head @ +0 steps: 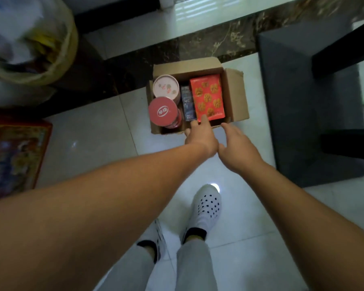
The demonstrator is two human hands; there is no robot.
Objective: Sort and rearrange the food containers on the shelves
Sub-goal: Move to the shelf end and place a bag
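View straight down at a pale tiled floor (pixel 93 133), with the person's two bare arms stretching forward. A grey mat (pixel 303 101) lies to the right and a bulging plastic bag (pixel 29 49) sits at the upper left.

In the centre an open cardboard box (pixel 236 97) stands on the floor and holds the food containers. A red carton (pixel 207 95) printed with walnuts fills its right side, with its long axis running away from the person. A slim blue carton (pixel 187 101) lies beside it, then a red-lidded tub (pixel 162 111) and a pink-lidded tub (pixel 166 86) on the left.

The left hand (pixel 200 136) is the nearer one. Its fingers (pixel 204 120) are straight and grasping nothing, with the tips at the red carton's near edge. The right hand (pixel 239 143) hovers just beside it over the box's near wall, fingers spread and released. The red carton looks like the next pick.
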